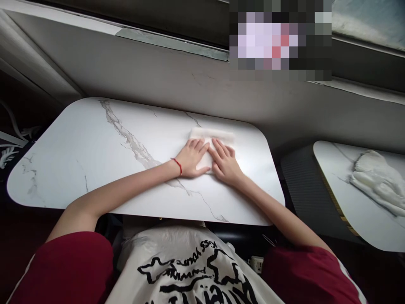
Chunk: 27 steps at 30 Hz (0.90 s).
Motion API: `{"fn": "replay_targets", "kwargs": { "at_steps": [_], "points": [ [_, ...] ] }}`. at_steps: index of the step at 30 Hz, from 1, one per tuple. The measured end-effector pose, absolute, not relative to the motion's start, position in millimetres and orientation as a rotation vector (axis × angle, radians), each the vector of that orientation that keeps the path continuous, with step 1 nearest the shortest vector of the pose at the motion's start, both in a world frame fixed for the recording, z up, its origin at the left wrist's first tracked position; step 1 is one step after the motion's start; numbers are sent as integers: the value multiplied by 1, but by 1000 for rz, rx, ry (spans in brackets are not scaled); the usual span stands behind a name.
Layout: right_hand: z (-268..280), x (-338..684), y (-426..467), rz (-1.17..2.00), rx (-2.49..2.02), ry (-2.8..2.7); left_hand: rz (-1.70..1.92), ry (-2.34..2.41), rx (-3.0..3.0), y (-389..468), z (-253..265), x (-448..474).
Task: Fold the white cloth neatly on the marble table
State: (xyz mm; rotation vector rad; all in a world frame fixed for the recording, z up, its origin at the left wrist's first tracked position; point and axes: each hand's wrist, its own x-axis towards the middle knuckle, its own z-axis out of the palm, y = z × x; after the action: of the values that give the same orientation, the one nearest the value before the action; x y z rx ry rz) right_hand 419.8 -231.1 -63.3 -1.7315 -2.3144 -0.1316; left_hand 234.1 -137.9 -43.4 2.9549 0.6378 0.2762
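Note:
A folded white cloth (215,134) lies on the white marble-patterned tabletop (104,169), right of its middle. My left hand (192,158) rests flat on the cloth's left side, fingers stretched out, a red string bracelet at the wrist. Pressed on the cloth's right side is my right hand (225,161), its fingers extended and a little spread. The two hands nearly meet at the fingertips and partly cover the cloth. Its far edge shows beyond the fingers, slightly blurred.
To the right, a second marble-patterned table (338,169) carries a bunched white fabric item (379,181). A pale wall (152,76) runs along the far edge, with a window ledge above it. White cables (11,139) show at far left.

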Motion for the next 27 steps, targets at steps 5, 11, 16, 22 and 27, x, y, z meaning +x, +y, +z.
{"fn": "replay_targets", "kwargs": {
  "at_steps": [5,11,16,22,27],
  "points": [
    [-55,361,-335,-92,-1786,-2305,99,442,3074,-225,-36,187],
    [-49,357,-326,85,-1673,-2387,-1,551,3206,-234,-35,174],
    [-58,365,-239,52,-1658,-2353,49,753,3120,-159,-36,182],
    [-63,356,-136,5,-1653,-2383,248,971,2990,-80,-39,173],
    [-63,338,-67,108,-1630,-2396,306,1220,2898,-43,-37,160]
  ]
}}
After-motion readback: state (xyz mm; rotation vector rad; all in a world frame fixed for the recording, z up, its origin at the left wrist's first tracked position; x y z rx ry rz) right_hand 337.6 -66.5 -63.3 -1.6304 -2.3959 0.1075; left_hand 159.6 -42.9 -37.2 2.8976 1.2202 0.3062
